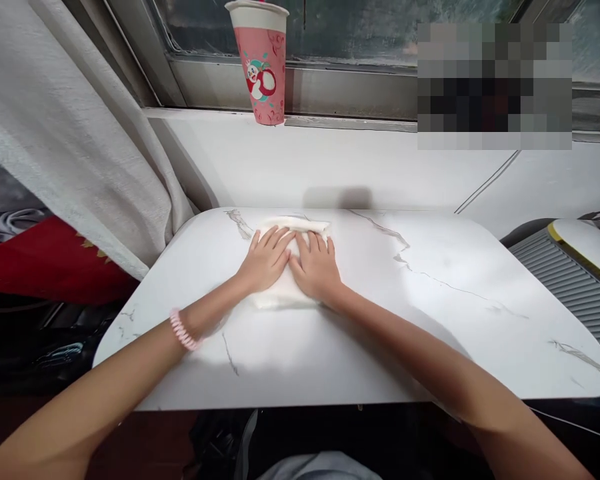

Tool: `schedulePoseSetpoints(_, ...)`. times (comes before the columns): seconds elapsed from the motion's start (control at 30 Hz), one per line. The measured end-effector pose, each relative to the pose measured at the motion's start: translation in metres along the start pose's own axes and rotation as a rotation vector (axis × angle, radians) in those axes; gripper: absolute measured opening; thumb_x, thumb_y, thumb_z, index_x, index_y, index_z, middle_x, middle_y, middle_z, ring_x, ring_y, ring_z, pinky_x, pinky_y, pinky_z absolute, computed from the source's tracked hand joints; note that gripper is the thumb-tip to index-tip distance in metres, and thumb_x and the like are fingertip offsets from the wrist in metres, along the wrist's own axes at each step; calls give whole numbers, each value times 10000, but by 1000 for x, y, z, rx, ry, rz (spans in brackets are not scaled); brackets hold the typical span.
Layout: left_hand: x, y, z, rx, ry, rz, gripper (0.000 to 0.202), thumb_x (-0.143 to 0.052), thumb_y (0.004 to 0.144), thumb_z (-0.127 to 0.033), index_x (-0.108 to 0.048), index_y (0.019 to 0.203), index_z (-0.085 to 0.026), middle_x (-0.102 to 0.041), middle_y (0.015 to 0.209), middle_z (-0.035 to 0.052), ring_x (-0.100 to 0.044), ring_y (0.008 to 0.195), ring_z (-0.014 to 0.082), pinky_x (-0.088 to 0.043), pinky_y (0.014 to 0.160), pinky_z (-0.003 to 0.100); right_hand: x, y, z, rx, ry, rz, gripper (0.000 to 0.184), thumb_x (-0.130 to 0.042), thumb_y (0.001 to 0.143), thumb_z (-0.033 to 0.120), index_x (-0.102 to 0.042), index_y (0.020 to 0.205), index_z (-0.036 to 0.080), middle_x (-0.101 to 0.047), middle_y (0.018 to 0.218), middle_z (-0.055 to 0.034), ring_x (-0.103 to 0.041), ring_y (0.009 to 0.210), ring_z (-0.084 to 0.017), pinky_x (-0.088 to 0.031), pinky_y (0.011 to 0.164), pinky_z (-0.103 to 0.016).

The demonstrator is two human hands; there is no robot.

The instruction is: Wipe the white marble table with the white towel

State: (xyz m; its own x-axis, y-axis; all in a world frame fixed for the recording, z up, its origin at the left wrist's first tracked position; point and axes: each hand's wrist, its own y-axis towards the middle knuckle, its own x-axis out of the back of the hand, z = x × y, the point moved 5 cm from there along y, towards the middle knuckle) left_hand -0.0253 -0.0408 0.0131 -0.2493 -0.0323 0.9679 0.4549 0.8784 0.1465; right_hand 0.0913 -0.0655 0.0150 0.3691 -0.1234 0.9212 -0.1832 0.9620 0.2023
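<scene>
A white cloth (286, 293) lies folded on the white marble-patterned table (410, 360), its far edge raised in a small ridge. Flat on its left part rests my left hand (266, 261), fingers stretched out and pointing away from me. My right hand (316, 267) presses on the right part, also flat with fingers spread. The two thumbs nearly meet over the middle of the cloth. Both palms hide much of the fabric. Around my left wrist is a pink coil band (183, 331).
A pink paper cup (263, 73) stands on the window ledge behind the table. A pale curtain (80, 120) hangs at the left, beside red fabric (65, 260). To the right is a grey ribbed object (570, 287). A blurred patch covers part of the window.
</scene>
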Motion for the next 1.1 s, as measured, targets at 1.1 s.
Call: schedulePoseSetpoints(1.1,37,-9,180,-40,-87,47,582,-249,927,-467,-425,1406,-185,-420,1509,95,-302,1426,246,-161,1190,463,-64,78,131,25,210,2,572,-385,969,377,-371,1462,88,-333,1513,-223,-227,1440,-319,-49,1174,-557)
